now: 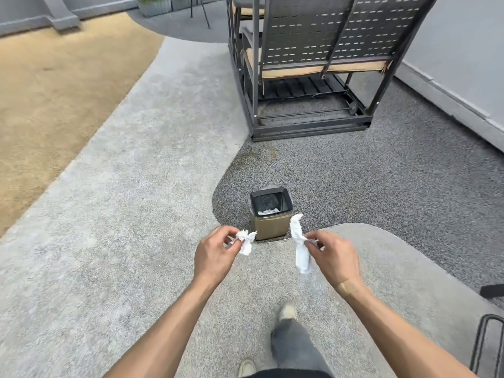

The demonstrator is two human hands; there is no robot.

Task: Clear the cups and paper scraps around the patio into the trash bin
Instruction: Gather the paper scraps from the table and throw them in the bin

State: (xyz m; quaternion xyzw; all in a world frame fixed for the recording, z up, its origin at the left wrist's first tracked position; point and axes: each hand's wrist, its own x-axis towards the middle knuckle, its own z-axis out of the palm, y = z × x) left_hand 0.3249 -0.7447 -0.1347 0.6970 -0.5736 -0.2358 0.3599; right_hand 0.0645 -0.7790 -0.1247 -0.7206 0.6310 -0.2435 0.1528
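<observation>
A small square trash bin with a black liner stands open on the patio floor just ahead of me; white paper lies inside it. My left hand pinches a crumpled white paper scrap to the left of the bin, slightly nearer me. My right hand pinches a longer twisted white paper scrap to the right of the bin. Both scraps hang in the air, short of the bin's opening. No cups are in view.
A dark metal swing bench with tan cushions stands beyond the bin. A grey wall runs along the right. A dark wire frame sits at the lower right. Sandy ground lies at the left. My legs and shoes are below.
</observation>
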